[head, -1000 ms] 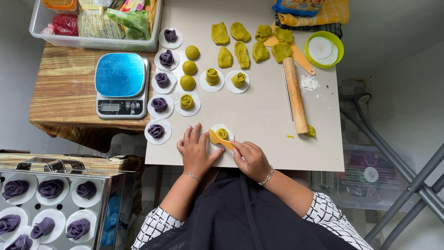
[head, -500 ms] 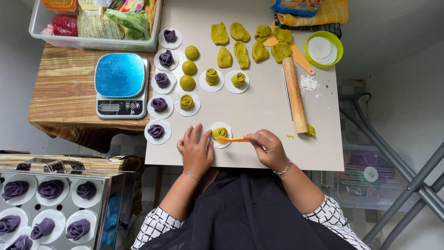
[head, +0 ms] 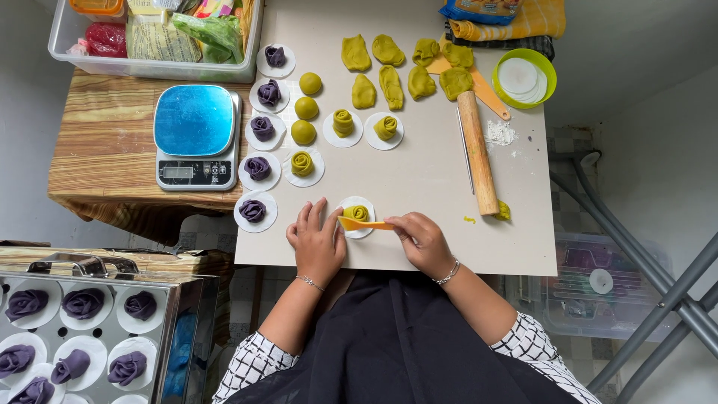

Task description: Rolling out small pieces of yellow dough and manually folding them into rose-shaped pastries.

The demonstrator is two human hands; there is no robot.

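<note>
Near the board's front edge, right hand grip pinching orange scraper, left hand flat beside rose bun.

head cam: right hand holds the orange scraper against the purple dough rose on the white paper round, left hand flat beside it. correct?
Not quite: in the head view the dough rose is yellow-green, not purple. The rest holds: right hand holds the orange scraper against it on the white paper round, left hand flat beside it.

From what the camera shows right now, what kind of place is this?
Probably a small home kitchen or home bakery corner. A person shapes rose-shaped dough pieces on paper rounds, with a kitchen scale and a rolling pin on the board, and a metal steamer tray of purple rolls stands alongside.
</note>
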